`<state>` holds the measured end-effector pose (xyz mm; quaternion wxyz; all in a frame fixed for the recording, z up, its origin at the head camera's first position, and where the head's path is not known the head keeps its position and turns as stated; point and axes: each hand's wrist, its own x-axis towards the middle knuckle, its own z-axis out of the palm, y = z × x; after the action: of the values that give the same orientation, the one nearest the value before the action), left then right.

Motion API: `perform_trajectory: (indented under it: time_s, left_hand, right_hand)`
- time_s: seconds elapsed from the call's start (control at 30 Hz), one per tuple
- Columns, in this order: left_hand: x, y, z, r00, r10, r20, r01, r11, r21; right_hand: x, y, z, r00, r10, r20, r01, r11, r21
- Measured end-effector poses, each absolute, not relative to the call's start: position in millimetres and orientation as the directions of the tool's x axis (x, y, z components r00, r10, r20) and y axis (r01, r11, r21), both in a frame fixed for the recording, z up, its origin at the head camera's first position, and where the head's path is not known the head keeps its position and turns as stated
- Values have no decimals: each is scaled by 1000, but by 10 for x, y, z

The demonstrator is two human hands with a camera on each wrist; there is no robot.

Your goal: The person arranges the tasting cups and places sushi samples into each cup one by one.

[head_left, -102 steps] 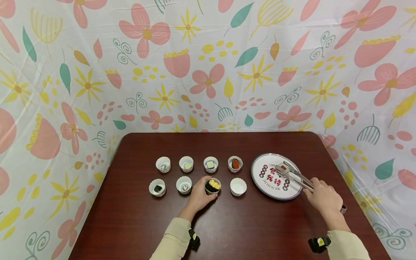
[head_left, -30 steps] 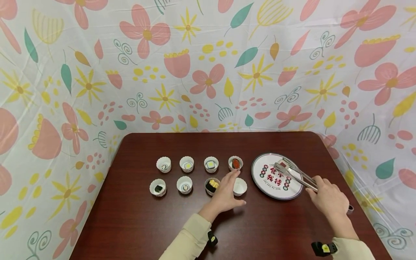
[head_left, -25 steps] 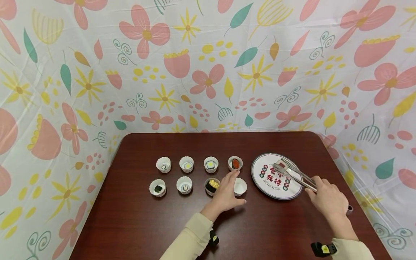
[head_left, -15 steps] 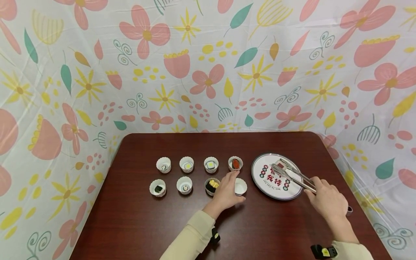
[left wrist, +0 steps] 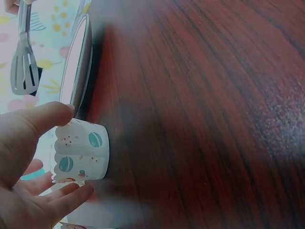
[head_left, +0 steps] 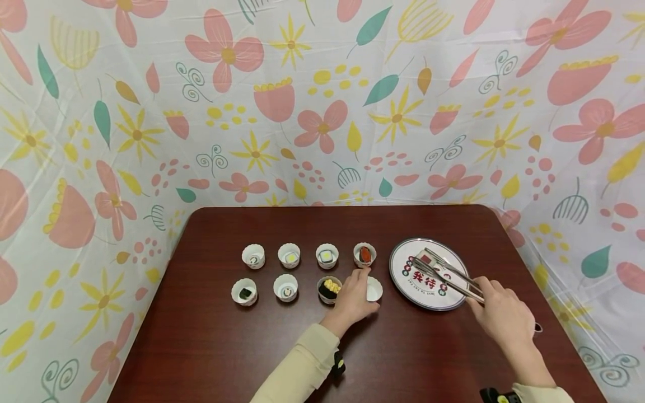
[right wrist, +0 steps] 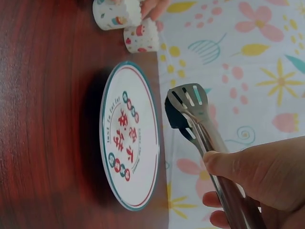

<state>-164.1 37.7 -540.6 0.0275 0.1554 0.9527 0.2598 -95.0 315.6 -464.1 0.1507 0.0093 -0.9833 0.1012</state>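
Observation:
In the head view my left hand (head_left: pixel 354 296) holds a white paper baking cup (head_left: pixel 374 290) in the front row. The left wrist view shows my thumb at the rim and fingers under the other side of that patterned cup (left wrist: pixel 86 151). My right hand (head_left: pixel 506 313) grips metal tongs (right wrist: pixel 208 136) by the handles. A small sushi piece (right wrist: pixel 175 114), dark-sided and pale with red on top, sits between the tongs' slotted tips. They hang over the round white plate (head_left: pixel 410 288). Beside the left hand stands a cup with yellow-topped sushi (head_left: pixel 330 287).
Behind the left hand stands a cup with red-topped sushi (head_left: pixel 365 255). Further left, several paper cups (head_left: pixel 286 287) in two rows each hold a sushi piece. All rest on a dark wooden table (head_left: pixel 282 347), with a flowered cloth (head_left: pixel 322 168) behind.
My left hand left the cup with yellow-topped sushi, moved right and closed on the neighbouring cup. The tongs with the sushi piece shifted slightly left over the plate.

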Motion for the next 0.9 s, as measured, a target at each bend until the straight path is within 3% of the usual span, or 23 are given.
perform_trajectory:
  time_s: [0.47, 0.9]
  left_hand:
    - [-1650, 402, -5451, -955, 295, 41, 280, 840, 465]
    - [-1654, 414, -5490, -960, 275, 48, 265, 840, 474]
  right_hand:
    - [-848, 2909, -4568, -919, -75, 387, -143, 978, -151]
    - [-773, 2748, -4603, -914, -115, 390, -181, 974, -138]
